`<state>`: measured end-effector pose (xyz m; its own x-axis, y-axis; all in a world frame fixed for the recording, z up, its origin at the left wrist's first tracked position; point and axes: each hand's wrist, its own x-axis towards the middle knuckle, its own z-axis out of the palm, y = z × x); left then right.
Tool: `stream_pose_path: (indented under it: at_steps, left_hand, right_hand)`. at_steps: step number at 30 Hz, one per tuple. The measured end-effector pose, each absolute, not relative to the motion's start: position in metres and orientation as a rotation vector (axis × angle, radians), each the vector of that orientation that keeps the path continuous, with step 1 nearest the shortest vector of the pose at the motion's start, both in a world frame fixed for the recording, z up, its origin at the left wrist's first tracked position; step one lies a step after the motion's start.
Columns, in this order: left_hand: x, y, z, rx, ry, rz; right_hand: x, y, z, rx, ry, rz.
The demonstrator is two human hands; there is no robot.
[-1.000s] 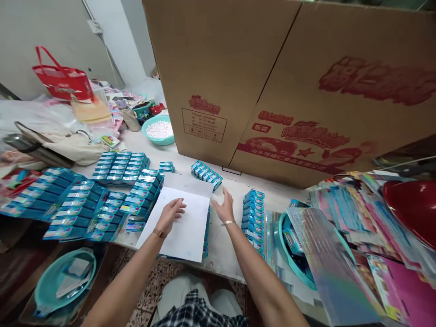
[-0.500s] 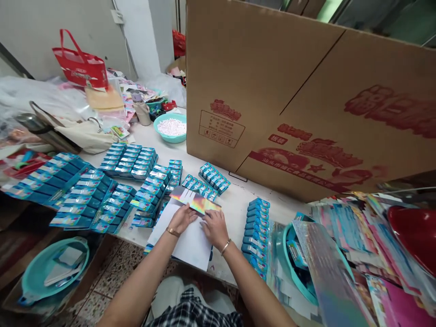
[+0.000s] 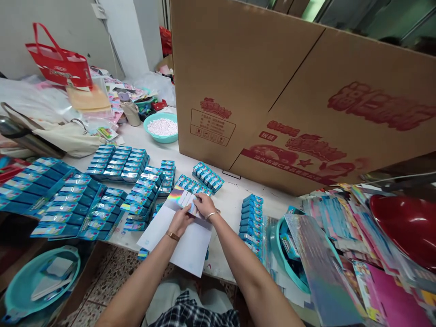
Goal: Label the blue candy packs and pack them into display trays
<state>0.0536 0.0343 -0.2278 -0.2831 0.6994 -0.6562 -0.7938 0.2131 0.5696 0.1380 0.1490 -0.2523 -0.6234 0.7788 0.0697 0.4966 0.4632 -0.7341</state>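
A white card sheet (image 3: 190, 251) with a rainbow-shiny folded strip (image 3: 177, 195) at its far end lies in front of me, on top of blue packs that show at its edges. My left hand (image 3: 180, 221) rests over the white side, its fingers closed on the folded strip. From the right, my right hand (image 3: 205, 206) grips the same strip with bent fingers. White tabs stand out along the strip between the hands. Several rows of small blue boxes (image 3: 141, 194) stand close by on the left, and another row of blue boxes (image 3: 251, 225) is on the right.
A large cardboard carton (image 3: 238, 81) stands at the back of the table. A teal bowl of small pale pieces (image 3: 162, 128) sits beside it. Right: a teal basin (image 3: 281, 254), shiny sheets (image 3: 320, 268) and a red bowl (image 3: 405, 227). Another teal basin (image 3: 15, 290) is low left.
My right hand has moved farther in along the shiny strip, its fingers bending over it. My left hand has moved closer to it. The camera view has shifted slightly right.
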Motion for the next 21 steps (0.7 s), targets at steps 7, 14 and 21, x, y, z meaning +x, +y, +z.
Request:
stream_pose_path:
  at_steps: [7,14,21]
  left_hand:
    - [0.055,0.051,-0.229,-0.185,0.912,1.649]
    - [0.068,0.050,-0.244,-0.208,0.897,1.656]
    - [0.068,0.052,-0.242,-0.232,0.903,1.649]
  right_hand:
    - [0.155,0.125,-0.242,-0.983,-2.403,0.710]
    - [0.159,0.117,-0.247,-1.030,-2.324,0.644]
    - [0.159,0.112,-0.248,-0.992,-2.268,0.642]
